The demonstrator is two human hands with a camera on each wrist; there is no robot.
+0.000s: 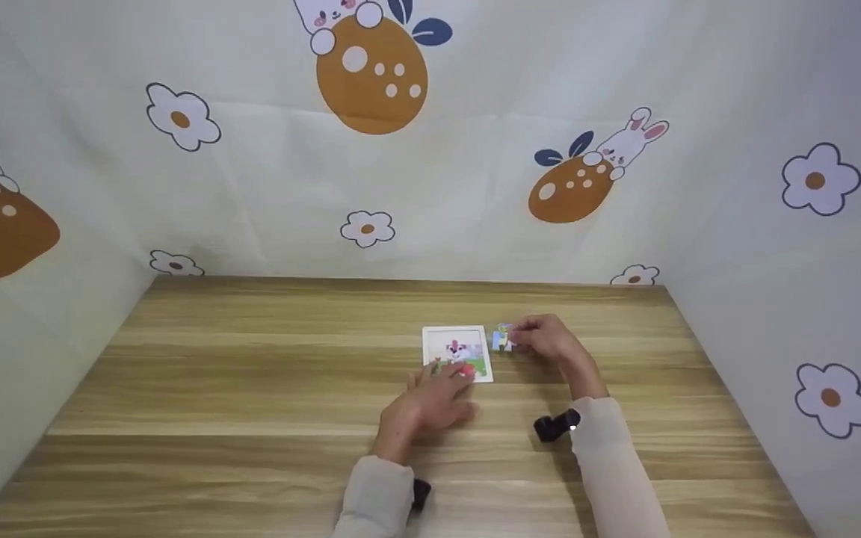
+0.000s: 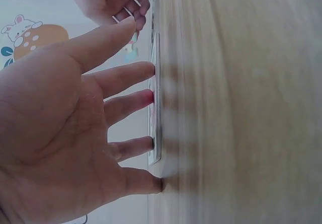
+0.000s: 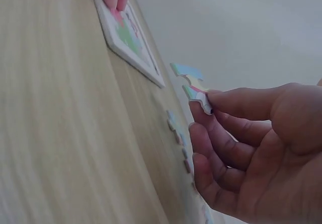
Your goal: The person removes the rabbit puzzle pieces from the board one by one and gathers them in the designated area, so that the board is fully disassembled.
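I've got the right grip (image 1: 548, 340) pinching a thin blue-and-yellow jigsaw piece (image 3: 193, 81), just right of the white square-framed animal puzzle (image 1: 453, 328) on the brown wood-grain counter (image 1: 251, 388); left grip's (image 1: 430, 402) unclenched, fingertips touching that puzzle.

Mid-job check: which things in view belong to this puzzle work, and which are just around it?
Job:
- puzzle tray, touched by the left hand
- puzzle piece, pinched by the right hand
- loose pieces beside the tray

Just around:
- printed backdrop
- wooden table
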